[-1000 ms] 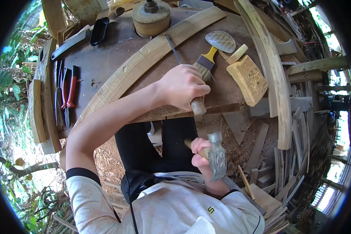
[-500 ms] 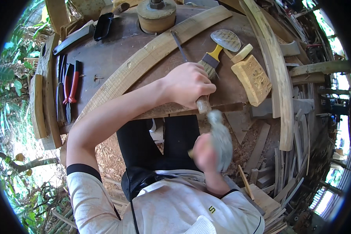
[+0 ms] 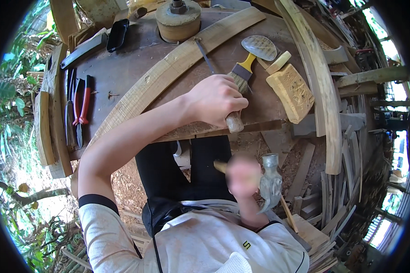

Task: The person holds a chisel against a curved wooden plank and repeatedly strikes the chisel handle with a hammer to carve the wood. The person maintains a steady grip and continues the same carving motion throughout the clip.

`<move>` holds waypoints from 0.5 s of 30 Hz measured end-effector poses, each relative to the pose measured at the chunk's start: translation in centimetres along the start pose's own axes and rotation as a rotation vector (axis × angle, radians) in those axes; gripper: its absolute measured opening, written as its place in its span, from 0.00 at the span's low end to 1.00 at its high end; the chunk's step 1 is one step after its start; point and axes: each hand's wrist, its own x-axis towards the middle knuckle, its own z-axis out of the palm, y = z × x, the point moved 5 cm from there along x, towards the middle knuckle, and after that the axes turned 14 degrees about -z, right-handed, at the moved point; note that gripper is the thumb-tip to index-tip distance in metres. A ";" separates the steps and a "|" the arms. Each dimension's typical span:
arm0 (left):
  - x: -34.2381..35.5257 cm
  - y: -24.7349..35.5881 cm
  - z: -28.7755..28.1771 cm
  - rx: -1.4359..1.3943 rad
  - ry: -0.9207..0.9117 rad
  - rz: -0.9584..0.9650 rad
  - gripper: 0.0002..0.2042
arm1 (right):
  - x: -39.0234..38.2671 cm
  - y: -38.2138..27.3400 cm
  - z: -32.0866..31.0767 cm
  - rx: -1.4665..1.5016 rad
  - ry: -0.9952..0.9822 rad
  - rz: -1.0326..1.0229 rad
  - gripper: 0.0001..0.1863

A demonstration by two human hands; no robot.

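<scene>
My left hand (image 3: pixel 218 98) is closed round the wooden handle (image 3: pixel 234 122) of a tool; a narrow steel blade (image 3: pixel 206 59) shows beyond my knuckles, its far part lying over a long curved plank (image 3: pixel 155 75). My right hand (image 3: pixel 242 175), blurred, grips a claw hammer (image 3: pixel 269 179) over my lap, below the workbench edge, with its metal head to the right. A yellow-handled paintbrush (image 3: pixel 245 68) lies just beyond my left hand, beside a clear oval object (image 3: pixel 259 47) and a carved wood block (image 3: pixel 290 93).
Red-handled pliers (image 3: pixel 86 100) and other tools lie at the bench's (image 3: pixel 107 77) left. A heavy round base (image 3: pixel 177 27) and black tray (image 3: pixel 118 34) stand at the back. Long curved boards (image 3: pixel 325 113) border the right, with stacked offcuts (image 3: pixel 332 204) below. Shavings cover the ground.
The hammer in my right hand swung up toward the wooden handle's end half a second ago and has since dropped back down and rightward. My left hand stays nearly in place.
</scene>
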 end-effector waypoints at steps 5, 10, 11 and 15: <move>-0.1 -0.1 0.1 0.028 -0.008 0.001 0.15 | 0.9 -1.0 -0.1 -0.111 -0.029 0.014 0.34; -0.2 0.0 0.0 0.060 0.047 0.029 0.16 | 0.0 0.3 -0.2 -0.020 -0.064 -0.066 0.33; -0.3 -0.1 -0.1 0.071 0.062 0.036 0.16 | -0.1 0.1 0.0 -0.036 -0.070 -0.032 0.34; 0.1 0.3 0.0 0.089 0.103 0.072 0.17 | -1.9 0.8 0.5 0.082 0.092 -0.155 0.40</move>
